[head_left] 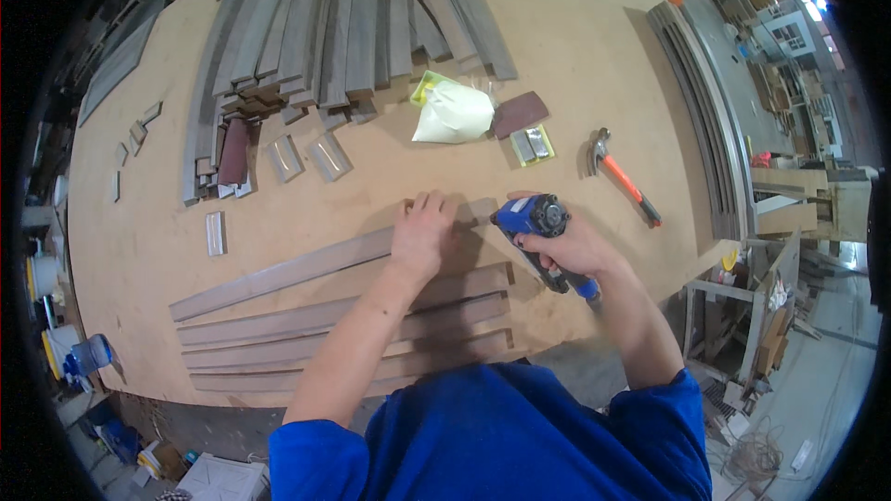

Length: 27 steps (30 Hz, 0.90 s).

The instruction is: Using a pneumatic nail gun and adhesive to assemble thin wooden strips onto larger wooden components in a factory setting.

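Observation:
My right hand point(560, 246) is wrapped round the handle of a blue nail gun point(531, 215), whose nose meets the right end of a long grey-brown wood strip point(316, 263). My left hand point(424, 234) is closed over that same strip, a little left of the gun, and presses it on the table. The strip lies slightly aslant. Below it, several similar wood strips point(260, 322) lie side by side, partly hidden behind my left forearm. An orange-handled claw hammer point(627, 180) rests to the right of the nail gun.
The wooden table point(594, 46) carries a big stack of grey boards point(325, 28) at the back. A white bag point(455, 113), sandpaper point(520, 114) and nail strips point(532, 144) lie mid-table. More long strips point(705, 111) line the right edge. A water bottle point(91, 354) stands at left.

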Tool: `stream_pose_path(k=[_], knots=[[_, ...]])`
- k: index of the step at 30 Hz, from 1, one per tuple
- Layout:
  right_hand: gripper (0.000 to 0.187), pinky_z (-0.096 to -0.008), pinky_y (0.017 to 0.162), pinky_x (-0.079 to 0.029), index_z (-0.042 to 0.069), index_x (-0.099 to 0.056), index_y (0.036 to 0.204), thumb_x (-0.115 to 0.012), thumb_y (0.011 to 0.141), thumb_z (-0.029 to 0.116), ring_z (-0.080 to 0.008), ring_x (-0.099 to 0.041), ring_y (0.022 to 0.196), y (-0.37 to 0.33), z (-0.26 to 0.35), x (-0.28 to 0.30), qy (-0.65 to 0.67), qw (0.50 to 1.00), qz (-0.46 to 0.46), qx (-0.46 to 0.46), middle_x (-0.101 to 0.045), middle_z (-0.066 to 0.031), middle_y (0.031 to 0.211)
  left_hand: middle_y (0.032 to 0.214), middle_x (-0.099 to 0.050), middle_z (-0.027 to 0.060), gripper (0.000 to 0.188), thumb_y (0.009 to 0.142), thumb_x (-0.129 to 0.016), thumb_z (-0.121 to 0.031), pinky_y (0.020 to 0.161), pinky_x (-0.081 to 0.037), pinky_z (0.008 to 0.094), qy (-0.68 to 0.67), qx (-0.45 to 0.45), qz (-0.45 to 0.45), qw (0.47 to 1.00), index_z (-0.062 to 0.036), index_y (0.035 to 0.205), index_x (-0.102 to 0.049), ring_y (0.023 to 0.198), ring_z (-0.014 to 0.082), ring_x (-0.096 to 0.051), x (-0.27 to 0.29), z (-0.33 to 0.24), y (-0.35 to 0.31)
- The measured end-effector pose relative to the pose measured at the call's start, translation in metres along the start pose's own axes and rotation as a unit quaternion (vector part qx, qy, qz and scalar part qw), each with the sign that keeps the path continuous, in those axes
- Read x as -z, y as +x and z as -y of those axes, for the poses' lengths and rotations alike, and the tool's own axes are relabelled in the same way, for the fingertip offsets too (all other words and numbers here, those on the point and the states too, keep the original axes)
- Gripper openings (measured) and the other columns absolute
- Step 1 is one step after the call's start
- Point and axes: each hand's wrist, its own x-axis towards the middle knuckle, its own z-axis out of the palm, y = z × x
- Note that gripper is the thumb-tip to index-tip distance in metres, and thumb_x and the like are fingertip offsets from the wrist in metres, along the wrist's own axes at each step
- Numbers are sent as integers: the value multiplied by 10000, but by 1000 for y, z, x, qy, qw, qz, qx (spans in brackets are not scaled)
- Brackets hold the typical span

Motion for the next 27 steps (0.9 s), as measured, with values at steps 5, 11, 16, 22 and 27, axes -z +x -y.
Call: stream_pose_path(k=[5, 11, 16, 22, 27], knots=[[622, -297, 592, -528, 210, -576, 1446, -748, 848, 204, -110, -597, 612, 1, 0, 0, -1, 1000, -6, 3, -661, -42, 904, 1141, -615, 102, 530, 724, -865, -287, 1018, -461, 494, 0, -6, 5, 1000, -107, 1164, -631, 1172, 304, -589, 3, -2, 1], [646, -274, 575, -512, 205, -553, 1474, -775, 868, 212, -93, -585, 610, -2, -3, -8, 64, 997, -21, 25, -637, -17, 829, 1151, -610, 98, 466, 744, -862, -295, 1027, -461, 487, 14, 3, 14, 1000, -101, 1111, -648, 1190, 291, -581, 1, -1, 2], [662, -269, 565, -504, 204, -526, 1496, -777, 884, 198, -84, -562, 598, -5, 7, -1, 63, 998, -8, 29, -614, 6, 804, 1175, -599, 96, 492, 761, -849, -309, 1055, -455, 474, -6, -8, 1, 1000, -108, 1160, -644, 1201, 292, -570, -5, 12, -4], [645, -269, 576, -509, 198, -526, 1484, -772, 887, 199, -84, -551, 601, 2, 25, -19, 17, 999, 29, 40, -630, 0, 836, 1174, -591, 101, 528, 779, -831, -324, 1067, -437, 468, -44, 11, -3, 999, -97, 1211, -631, 1203, 308, -542, -2, 23, -11], [649, -279, 589, -518, 184, -531, 1480, -769, 876, 212, -91, -562, 612, 14, 32, -30, -11, 998, 41, 39, -653, -14, 863, 1204, -586, 107, 521, 782, -807, -323, 1086, -398, 477, -54, 9, 0, 998, -88, 1210, -625, 1229, 300, -529, 1, 21, -13]])
